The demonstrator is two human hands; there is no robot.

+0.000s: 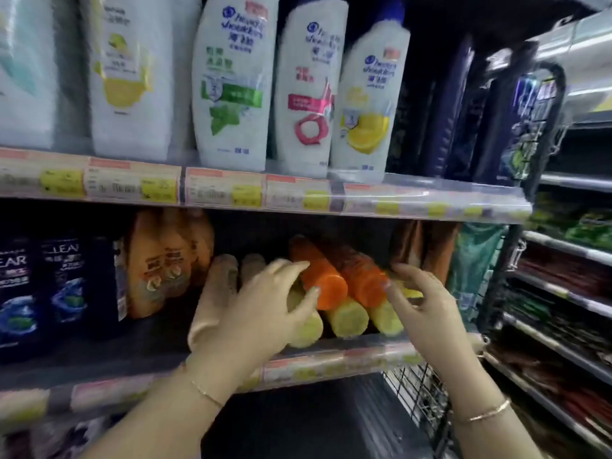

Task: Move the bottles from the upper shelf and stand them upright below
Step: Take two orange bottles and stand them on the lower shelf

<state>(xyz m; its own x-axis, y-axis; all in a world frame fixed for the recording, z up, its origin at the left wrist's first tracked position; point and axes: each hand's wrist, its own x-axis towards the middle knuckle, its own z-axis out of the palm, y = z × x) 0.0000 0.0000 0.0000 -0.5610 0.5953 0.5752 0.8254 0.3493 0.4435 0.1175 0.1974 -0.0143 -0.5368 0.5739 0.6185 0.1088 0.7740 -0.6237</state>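
Risk: bottles lie stacked on their sides at frame centre, 2 orange bottles (334, 276) on top of a row of yellow bottles (347, 321). Pull 1 from the row and the orange pair likely rolls off the shelf edge (331, 362); motion blur hides exact contacts.

Left hand (255, 313): reaching in from lower left, fingers spread and half-curled over a yellow bottle's cap end, resting rather than gripping.

Right hand (427, 309): centre right, fingers open, tips on the right orange bottle, nothing clasped.
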